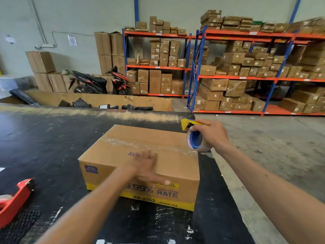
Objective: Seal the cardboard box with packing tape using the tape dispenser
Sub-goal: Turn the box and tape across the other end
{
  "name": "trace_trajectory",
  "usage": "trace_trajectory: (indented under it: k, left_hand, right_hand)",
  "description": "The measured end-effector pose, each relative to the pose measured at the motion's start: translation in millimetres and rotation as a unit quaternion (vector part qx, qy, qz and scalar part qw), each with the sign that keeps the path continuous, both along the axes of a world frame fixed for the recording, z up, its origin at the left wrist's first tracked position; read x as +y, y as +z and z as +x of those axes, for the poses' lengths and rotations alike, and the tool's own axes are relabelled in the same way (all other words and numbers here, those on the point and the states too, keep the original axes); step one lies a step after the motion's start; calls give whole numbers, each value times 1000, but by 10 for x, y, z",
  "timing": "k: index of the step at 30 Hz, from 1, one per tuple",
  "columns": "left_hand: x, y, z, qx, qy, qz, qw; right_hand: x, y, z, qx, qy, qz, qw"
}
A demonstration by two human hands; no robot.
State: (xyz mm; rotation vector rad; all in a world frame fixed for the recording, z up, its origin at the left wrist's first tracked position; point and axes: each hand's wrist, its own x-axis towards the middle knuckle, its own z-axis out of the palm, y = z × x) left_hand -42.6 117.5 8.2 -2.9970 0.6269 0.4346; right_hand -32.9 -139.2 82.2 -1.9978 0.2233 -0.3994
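Right now my right hand is wrapped around the tape dispenser, just off the cardboard box's far right corner. My left hand, blurred, lies spread and flat on the box top, near the clear tape strip.

The left hand is smeared by motion blur, so its fingers cannot be told apart, and it covers part of the print on the box. The right hand hides the back of the dispenser. Far left of those fingers, the frame edge cuts off a red dispenser.
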Motion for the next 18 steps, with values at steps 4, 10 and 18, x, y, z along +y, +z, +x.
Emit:
trace_trajectory:
  k: [4, 10, 18]
  left_hand:
    - [-1213, -244, -292, -34, 126, -114, 985]
    - [-1315, -282, -119, -68, 83, -100, 989]
    - [15, 19, 204, 101, -41, -122, 987]
  right_hand:
    - [-140, -61, 8, 6, -27, 7, 1000]
    - [-243, -131, 40, 9, -29, 24, 999]
    - [14, -297, 88, 28, 10, 43, 999]
